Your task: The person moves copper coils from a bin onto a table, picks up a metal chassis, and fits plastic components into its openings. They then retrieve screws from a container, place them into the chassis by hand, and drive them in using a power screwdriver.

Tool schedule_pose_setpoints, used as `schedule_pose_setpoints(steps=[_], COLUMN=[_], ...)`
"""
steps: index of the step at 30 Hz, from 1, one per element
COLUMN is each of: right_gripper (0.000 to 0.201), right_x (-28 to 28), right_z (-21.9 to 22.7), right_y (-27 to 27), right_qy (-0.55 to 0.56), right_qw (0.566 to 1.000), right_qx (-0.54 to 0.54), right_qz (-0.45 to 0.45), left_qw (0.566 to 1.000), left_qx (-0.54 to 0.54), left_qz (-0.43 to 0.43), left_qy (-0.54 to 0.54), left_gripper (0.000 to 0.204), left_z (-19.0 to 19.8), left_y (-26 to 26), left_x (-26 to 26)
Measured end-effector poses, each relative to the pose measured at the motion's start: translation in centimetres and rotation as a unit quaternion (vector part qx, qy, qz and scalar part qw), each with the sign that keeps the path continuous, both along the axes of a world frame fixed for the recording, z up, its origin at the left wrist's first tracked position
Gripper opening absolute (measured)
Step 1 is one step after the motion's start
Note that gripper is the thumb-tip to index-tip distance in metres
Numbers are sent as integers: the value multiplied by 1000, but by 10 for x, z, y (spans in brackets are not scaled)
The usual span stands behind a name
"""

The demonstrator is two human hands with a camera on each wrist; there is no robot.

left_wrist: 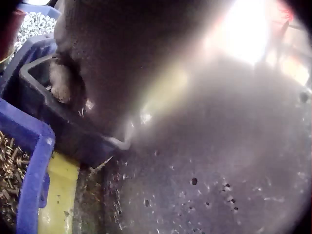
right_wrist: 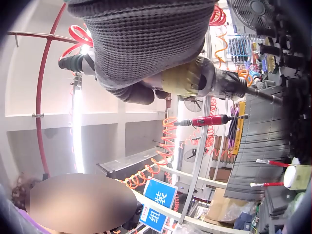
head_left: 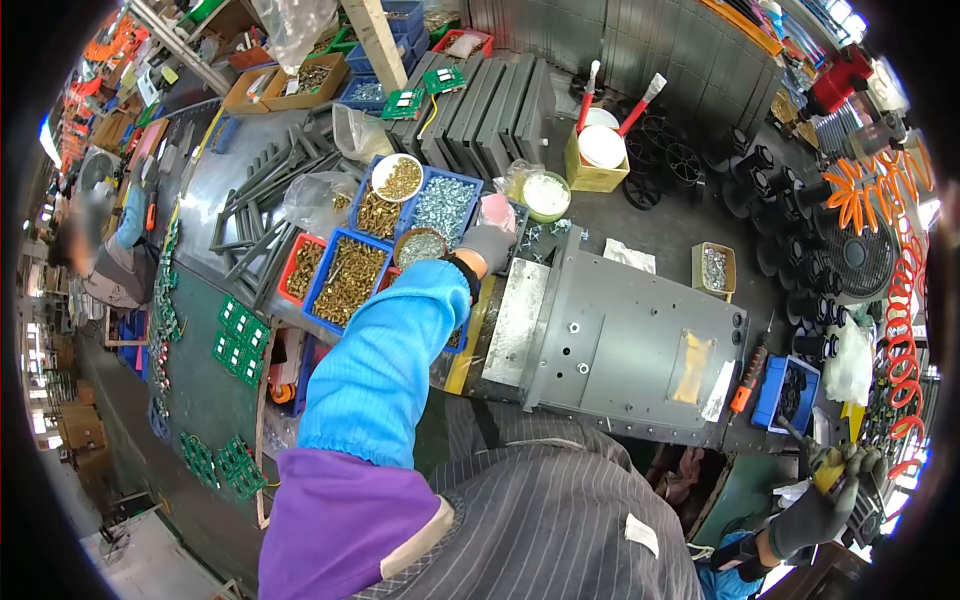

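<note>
My left hand (head_left: 486, 246), in a grey glove, reaches down into a small dark bin (left_wrist: 73, 131) at the front of the parts bins. A fingertip (left_wrist: 61, 90) dips inside its rim; the other fingers are hidden, and I cannot tell whether they pinch anything. Just beyond the hand is a pink object (head_left: 496, 211). Off to the far right, my gloved right hand (head_left: 822, 512) grips an air screwdriver (right_wrist: 183, 80) wrapped with yellow tape, its shaft pointing away from the hand. A grey metal panel (head_left: 640, 340) with holes lies on the bench between the hands.
Blue bins with brass screws (head_left: 349, 280) and silver hardware (head_left: 443, 205) stand left of the panel. An orange-handled screwdriver (head_left: 748, 378) and a blue tray (head_left: 785, 392) lie at its right. Red coiled hose (head_left: 903, 340) hangs at the right. Grey panels (head_left: 480, 115) stand behind.
</note>
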State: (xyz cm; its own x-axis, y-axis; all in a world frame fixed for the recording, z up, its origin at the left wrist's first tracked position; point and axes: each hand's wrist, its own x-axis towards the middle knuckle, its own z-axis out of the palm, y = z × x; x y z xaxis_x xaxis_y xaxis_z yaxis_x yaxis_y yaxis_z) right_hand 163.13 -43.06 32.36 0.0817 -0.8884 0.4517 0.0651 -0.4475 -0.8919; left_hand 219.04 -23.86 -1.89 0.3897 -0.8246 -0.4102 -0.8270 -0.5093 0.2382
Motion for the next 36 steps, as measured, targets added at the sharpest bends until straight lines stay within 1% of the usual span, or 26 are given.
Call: schedule_pose_setpoints(steps=[1,2,3,4,6,8,9,10,12,14,15,16,17,18,19,20,21,22,24,26,28,30,32,33,34,36], right_gripper=[61,61,61,61,60,61,61,61,61,61,61,61,61,61,61,62,62,62,62,61,61,61,62,63,63,65], right_x=[-3,-8,-12,-15,-18,-23,-19,-17,-9,-3,-1,1,2,7,12,18,22,21,21,24,26,22,13,19,24,37], right_z=[0,0,0,-3,-10,-12,-10,-8,0,-2,-3,-2,-1,1,3,5,6,7,7,5,5,4,2,4,5,7], right_y=[0,0,0,0,0,-8,-8,-8,-9,-8,-8,-6,-4,-1,2,4,5,4,2,1,0,-1,-7,-6,-2,6], right_qy=[-1,2,6,6,8,24,41,41,-8,-30,-51,-51,-51,-50,-51,-41,-30,-30,-24,-38,-51,-47,-39,-31,-31,-52], right_qw=[1000,1000,998,998,999,998,996,996,1000,999,996,996,996,995,995,998,999,999,999,999,998,998,998,996,996,998], right_qx=[-1,-9,-18,-18,-51,-57,-65,-64,-10,-17,-24,-24,-17,-10,-9,-1,7,7,25,23,19,16,0,-16,-16,4], right_qz=[-4,28,60,57,-4,-27,-51,-51,9,36,64,63,75,87,89,47,6,8,30,18,5,29,59,88,87,-21], left_qw=[999,999,1000,999,1000,994,994,991,988,971,947,947,880,788,746,746,690,629,630,598,587,578,548,548,545,542], left_qx=[-23,-24,-20,-16,-14,-101,-100,-124,-148,-194,-163,-162,-197,-226,-250,-250,-274,-296,-293,-324,-324,-322,-316,-315,-314,-312], left_qz=[-4,-8,5,18,15,28,28,27,25,82,173,172,271,362,370,371,382,390,407,405,417,429,462,462,459,456], left_qy=[22,22,22,22,17,28,28,34,39,114,218,219,337,444,494,493,550,603,593,611,613,615,621,622,628,634], left_gripper=[38,38,33,28,33,33,33,35,37,33,31,31,29,27,25,25,26,29,29,28,29,29,32,32,32,32], left_z=[3,6,22,32,18,-1,0,1,6,15,25,28,30,31,33,30,29,27,28,33,38,39,38,36,35,34], left_y=[3,3,3,3,6,13,15,16,21,25,27,31,35,41,48,55,60,64,68,69,69,68,66,66,67,68], left_x=[1,0,-5,-7,-2,5,8,11,14,14,11,8,5,3,3,4,3,1,-3,-7,-9,-8,-8,-7,-6,-6])
